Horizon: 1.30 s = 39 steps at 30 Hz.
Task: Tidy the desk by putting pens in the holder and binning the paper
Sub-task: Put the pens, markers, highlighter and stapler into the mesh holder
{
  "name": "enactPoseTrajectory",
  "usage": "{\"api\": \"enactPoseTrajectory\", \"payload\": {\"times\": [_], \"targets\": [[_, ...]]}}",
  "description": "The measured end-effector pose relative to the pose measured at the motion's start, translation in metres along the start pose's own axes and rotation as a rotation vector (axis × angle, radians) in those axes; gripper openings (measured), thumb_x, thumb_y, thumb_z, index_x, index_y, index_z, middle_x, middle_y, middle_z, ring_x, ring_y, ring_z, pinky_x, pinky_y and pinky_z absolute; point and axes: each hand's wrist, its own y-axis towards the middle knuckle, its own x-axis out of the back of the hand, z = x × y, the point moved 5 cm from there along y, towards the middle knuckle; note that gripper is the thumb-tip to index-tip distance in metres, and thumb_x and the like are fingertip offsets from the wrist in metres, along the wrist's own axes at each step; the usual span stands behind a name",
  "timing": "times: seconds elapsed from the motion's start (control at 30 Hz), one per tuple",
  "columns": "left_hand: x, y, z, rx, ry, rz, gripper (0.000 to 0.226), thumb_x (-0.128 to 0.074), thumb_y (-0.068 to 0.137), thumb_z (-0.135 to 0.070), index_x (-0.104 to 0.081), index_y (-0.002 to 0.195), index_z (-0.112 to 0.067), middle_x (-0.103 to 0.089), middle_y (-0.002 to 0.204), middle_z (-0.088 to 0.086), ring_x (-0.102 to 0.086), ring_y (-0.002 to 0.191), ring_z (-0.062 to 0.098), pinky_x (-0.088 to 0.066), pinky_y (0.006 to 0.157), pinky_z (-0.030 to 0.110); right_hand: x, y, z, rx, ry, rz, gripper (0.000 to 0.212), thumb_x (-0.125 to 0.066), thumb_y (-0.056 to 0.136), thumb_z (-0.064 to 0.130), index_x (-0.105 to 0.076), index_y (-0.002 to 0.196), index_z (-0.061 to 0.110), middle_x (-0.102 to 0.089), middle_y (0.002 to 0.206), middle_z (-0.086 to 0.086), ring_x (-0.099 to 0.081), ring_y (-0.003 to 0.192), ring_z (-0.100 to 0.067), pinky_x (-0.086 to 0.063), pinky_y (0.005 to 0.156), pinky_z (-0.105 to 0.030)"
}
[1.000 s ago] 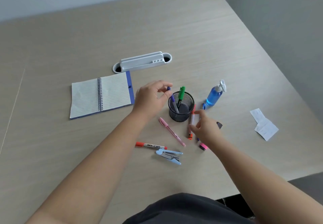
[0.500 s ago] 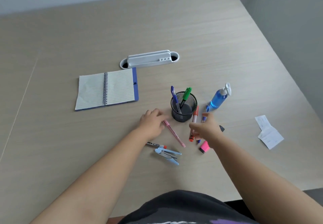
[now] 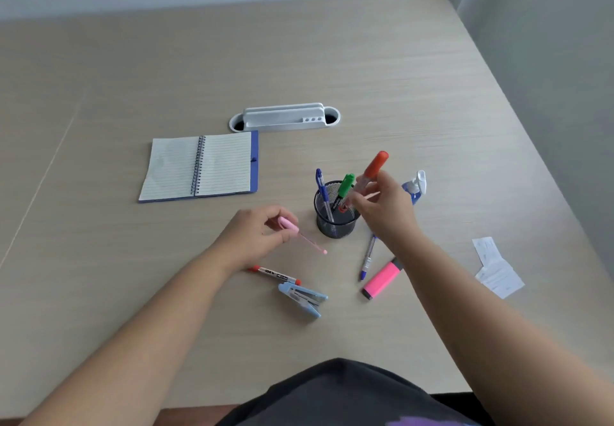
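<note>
1. The right hand [image 3: 382, 213] is in the middle of the frame, just above the black mesh holder [image 3: 335, 223]. Its fingers are pinched on an orange marker [image 3: 368, 173] — the orange cap points up and away, and the low end dips into the holder's mouth.
2. A blue pen [image 3: 323, 193] and a green marker [image 3: 344, 190] stand tilted inside the holder.
3. The left hand [image 3: 255, 236] is just left of the holder. Its fingers are closed on the thick end of a pink pen [image 3: 299, 234], and the thin tip points down to the right, near the tabletop [image 3: 398, 77].
4. Below the left hand, a marker with red ends [image 3: 275, 274] lies flat. A light blue stapler [image 3: 302, 297] lies just under it.
5. Lower right of the holder, another blue pen [image 3: 367, 259] lies flat, partly under the right wrist. A pink highlighter [image 3: 382, 279] lies just beside it.
6. Folded white paper [image 3: 495, 268] lies at the right side of the frame, well apart from the holder.
7. A blue spray bottle [image 3: 417, 186] peeks out behind the right hand.
8. An open lined notebook [image 3: 202, 166] lies at the left of middle — above it sits a white oval tray [image 3: 284, 118] set in the tabletop.
</note>
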Motion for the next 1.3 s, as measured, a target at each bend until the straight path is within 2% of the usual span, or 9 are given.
{"api": "enactPoseTrajectory", "payload": {"times": [0.23, 0.37, 0.53, 0.67, 0.8, 0.93, 1.03, 1.13, 1.3], "targets": [[0.021, 0.011, -0.059, -0.121, -0.108, -0.206, 0.007, -0.072, 0.084, -0.029, -0.071, 0.091, -0.027, -0.064, 0.075, -0.013, -0.054, 0.064, -0.003, -0.043, 0.063, 0.007, -0.006, -0.003, -0.02, 0.036, -0.196, 0.038, 0.019, -0.061, 0.088, 0.031, -0.068, 0.091, 0.013, -0.053, 0.063, 0.007, -0.05, 0.058, -0.015, -0.036, 0.053, -0.025], [0.017, 0.033, -0.072, -0.139, -0.033, -0.242, 0.012, -0.071, 0.085, -0.029, -0.072, 0.094, -0.022, -0.061, 0.073, -0.016, -0.053, 0.061, -0.006, -0.04, 0.061, 0.006, 0.004, -0.009, -0.034, 0.018, -0.126, 0.028, 0.04, -0.064, 0.087, 0.034, -0.057, 0.126, 0.025, -0.057, 0.078, 0.01, -0.055, 0.071, -0.011, -0.039, 0.065, -0.026], [-0.007, 0.057, -0.068, -0.039, 0.109, -0.109, 0.021, -0.067, 0.085, -0.033, -0.069, 0.105, -0.027, -0.065, 0.082, -0.012, -0.057, 0.073, 0.003, -0.046, 0.073, 0.024, 0.016, -0.016, -0.07, -0.028, -0.216, 0.017, 0.027, -0.055, 0.091, 0.019, -0.061, 0.117, 0.014, -0.058, 0.074, 0.001, -0.053, 0.068, -0.016, -0.037, 0.057, -0.027], [-0.016, 0.056, -0.064, 0.017, 0.195, -0.069, 0.048, -0.063, 0.086, -0.036, -0.049, 0.132, -0.033, -0.063, 0.08, -0.016, -0.061, 0.083, 0.011, -0.048, 0.078, 0.03, 0.006, -0.017, -0.096, -0.007, -0.554, 0.055, 0.026, -0.051, 0.089, 0.027, -0.064, 0.11, 0.021, -0.072, 0.087, -0.001, -0.052, 0.093, -0.026, -0.039, 0.073, -0.03], [-0.001, 0.033, -0.028, 0.081, 0.179, -0.206, 0.044, -0.063, 0.085, -0.033, -0.05, 0.127, -0.036, -0.061, 0.081, -0.015, -0.06, 0.08, 0.011, -0.05, 0.077, 0.031, -0.007, -0.014, -0.104, -0.008, -0.788, 0.077, 0.021, -0.049, 0.087, 0.035, -0.062, 0.1, 0.026, -0.07, 0.087, 0.0, -0.045, 0.103, -0.026, -0.032, 0.083, -0.038], [-0.011, 0.003, 0.039, 0.226, 0.53, 0.056, 0.04, -0.062, 0.082, -0.023, -0.059, 0.118, -0.039, -0.06, 0.109, -0.008, -0.054, 0.109, 0.02, -0.046, 0.092, 0.034, -0.02, -0.007, -0.104, -0.046, -0.847, 0.11, 0.02, -0.047, 0.086, 0.03, -0.061, 0.098, 0.021, -0.068, 0.09, -0.006, -0.045, 0.102, -0.028, -0.028, 0.082, -0.039], [-0.03, -0.019, 0.076, 0.256, 0.708, 0.198, 0.041, -0.062, 0.083, -0.023, -0.059, 0.119, -0.042, -0.051, 0.122, -0.006, -0.044, 0.118, 0.022, -0.039, 0.098, 0.034, -0.023, -0.005, -0.102, -0.116, -0.769, 0.119, 0.023, -0.05, 0.082, 0.027, -0.059, 0.103, 0.023, -0.066, 0.094, -0.007, -0.046, 0.105, -0.029, -0.03, 0.088, -0.039], [-0.035, -0.029, 0.088, 0.265, 0.587, 0.072, 0.028, -0.066, 0.08, -0.022, -0.065, 0.105, -0.035, -0.052, 0.115, -0.006, -0.048, 0.114, 0.021, -0.042, 0.095, 0.032, -0.019, -0.007, -0.095, -0.153, -0.587, 0.058, 0.034, -0.06, 0.075, 0.03, -0.049, 0.107, 0.024, -0.06, 0.083, -0.002, -0.05, 0.096, -0.028, -0.035, 0.086, -0.038], [-0.03, -0.027, 0.088, 0.294, 0.444, 0.026, 0.016, -0.07, 0.078, -0.022, -0.06, 0.086, -0.031, -0.058, 0.105, -0.006, -0.056, 0.104, 0.021, -0.048, 0.089, 0.036, -0.004, -0.021, -0.085, -0.314, 0.166, 0.008, 0.055, -0.069, 0.077, 0.017, -0.047, 0.128, 0.019, -0.064, 0.086, -0.007, -0.056, 0.065, -0.018, -0.05, 0.067, -0.034]]}}
